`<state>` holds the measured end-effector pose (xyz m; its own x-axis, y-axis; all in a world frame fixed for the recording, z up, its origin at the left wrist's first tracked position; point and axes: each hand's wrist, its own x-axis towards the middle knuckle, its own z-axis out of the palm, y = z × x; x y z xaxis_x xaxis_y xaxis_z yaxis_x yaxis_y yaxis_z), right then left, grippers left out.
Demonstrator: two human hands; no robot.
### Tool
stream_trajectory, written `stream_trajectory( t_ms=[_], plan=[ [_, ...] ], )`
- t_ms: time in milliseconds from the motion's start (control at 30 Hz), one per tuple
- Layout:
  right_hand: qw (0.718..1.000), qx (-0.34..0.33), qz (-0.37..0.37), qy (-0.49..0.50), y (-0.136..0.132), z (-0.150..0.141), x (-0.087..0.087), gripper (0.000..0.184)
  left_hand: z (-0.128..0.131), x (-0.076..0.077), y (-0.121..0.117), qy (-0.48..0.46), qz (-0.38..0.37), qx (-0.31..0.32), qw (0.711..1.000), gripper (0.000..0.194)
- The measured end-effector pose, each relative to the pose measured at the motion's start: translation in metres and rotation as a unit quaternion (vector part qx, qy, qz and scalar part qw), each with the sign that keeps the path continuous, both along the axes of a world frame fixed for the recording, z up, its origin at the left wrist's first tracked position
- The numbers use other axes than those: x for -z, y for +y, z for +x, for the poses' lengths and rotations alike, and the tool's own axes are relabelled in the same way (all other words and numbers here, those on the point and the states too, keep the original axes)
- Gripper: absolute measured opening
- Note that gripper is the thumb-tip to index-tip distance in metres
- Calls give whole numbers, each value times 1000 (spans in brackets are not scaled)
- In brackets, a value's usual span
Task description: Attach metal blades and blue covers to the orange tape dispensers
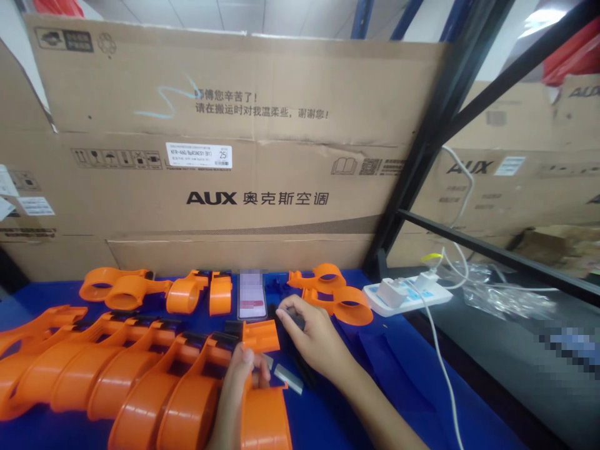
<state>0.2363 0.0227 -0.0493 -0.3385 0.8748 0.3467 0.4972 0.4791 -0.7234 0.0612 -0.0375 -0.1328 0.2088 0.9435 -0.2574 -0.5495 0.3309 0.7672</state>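
Observation:
My left hand (246, 369) is closed around an orange plastic tape dispenser (265, 415), its round drum low and its flat head (261, 335) up past my thumb. My right hand (314, 334) reaches farther forward, with thumb and fingers curled around a small black part (296, 317), mostly hidden by the fingers. Between the hands, a flat metal strip (288, 379) lies on the blue table surface (323, 419). A row of orange dispensers with black pieces at their heads (145, 400) stands left of my left hand.
More orange dispensers lie behind, at left (126, 290) and right (352, 305). A phone (252, 295) rests near the cardboard backing (262, 169). Small blue parts (280, 285) sit beside it. A white power strip (407, 294) with a trailing cable (438, 356) is at right, beside a black frame post (422, 137).

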Motion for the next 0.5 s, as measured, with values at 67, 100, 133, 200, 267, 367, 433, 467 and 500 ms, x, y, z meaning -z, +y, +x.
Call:
stream_trajectory(
  t_ms=[67, 100, 133, 200, 267, 367, 433, 467, 500],
  plan=[
    [999, -14, -11, 48, 0, 0, -1, 21, 2, -8, -4, -2, -1, -46, 999, 52],
    [997, -23, -20, 74, -1, 0, 0, 20, 2, -12, -6, -1, -2, -68, 998, 50],
    [994, -31, -30, 97, -1, -1, 0, 19, 3, -16, -8, 0, -2, -81, 997, 49],
    [989, -40, -51, 133, -2, -1, 2, 17, 4, -23, -12, 1, 0, -89, 996, 45],
    [984, -44, -70, 157, -2, -2, 4, 16, 4, -27, -15, 3, 2, -78, 997, 39],
    [974, -55, -99, 195, -1, -4, 6, 15, 3, -29, -17, 1, -1, -63, 998, 31],
    [966, -64, -115, 223, 1, -4, 7, 16, 2, -28, -16, -3, -3, -59, 998, 33],
    [963, -63, -116, 236, 2, -4, 7, 16, 2, -27, -16, -5, -4, -59, 998, 32],
    [961, -58, -112, 246, 4, -3, 8, 16, 2, -26, -15, -8, -6, -61, 998, 31]
  ],
)
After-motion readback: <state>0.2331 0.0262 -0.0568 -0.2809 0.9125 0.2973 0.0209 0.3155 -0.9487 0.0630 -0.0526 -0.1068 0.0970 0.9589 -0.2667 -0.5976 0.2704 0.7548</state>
